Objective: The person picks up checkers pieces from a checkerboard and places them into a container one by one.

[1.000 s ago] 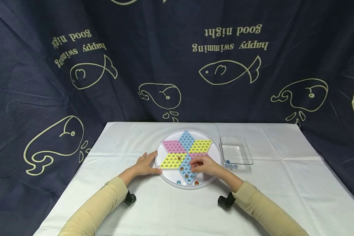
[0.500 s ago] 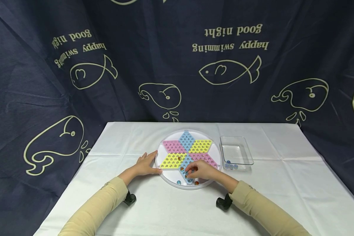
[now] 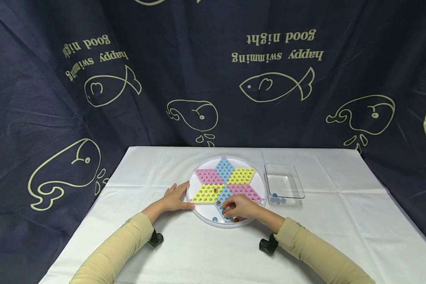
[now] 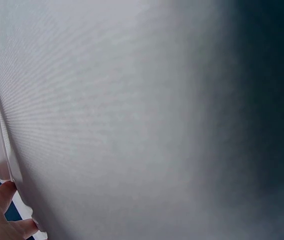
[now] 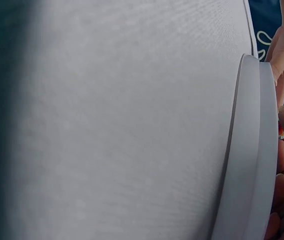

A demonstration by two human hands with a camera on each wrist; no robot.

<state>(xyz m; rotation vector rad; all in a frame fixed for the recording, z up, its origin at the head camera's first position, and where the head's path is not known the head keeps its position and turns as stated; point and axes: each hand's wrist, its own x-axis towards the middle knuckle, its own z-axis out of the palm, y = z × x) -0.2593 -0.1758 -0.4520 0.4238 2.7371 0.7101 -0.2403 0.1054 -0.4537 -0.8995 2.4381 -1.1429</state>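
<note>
A round white Chinese checkers board (image 3: 203, 213) with a blue, yellow and pink star lies on the table. My left hand (image 3: 174, 198) rests against its left rim, fingers spread and thumb touching the edge. My right hand (image 3: 242, 206) is over the near blue point, its thumb and fingertips pinching an orange-patterned marble (image 5: 281, 131), seen between them in the right wrist view. Another orange-patterned marble (image 3: 218, 203) sits close by on the blue, and one (image 3: 215, 191) on the yellow. A blue marble (image 3: 214, 219) and a red-orange marble (image 3: 236, 220) lie in the near rim.
Right of the board stands a clear rectangular container (image 3: 285, 181) with several blue marbles (image 3: 278, 200) in its near left corner. A white cloth (image 3: 344, 221) covers the table. Behind it hangs a dark blue curtain (image 3: 213, 59) with fish and whale drawings.
My right hand has moved toward me and slightly left, from the middle of the blue point to the marble near its tip. My left hand has stayed at the rim.
</note>
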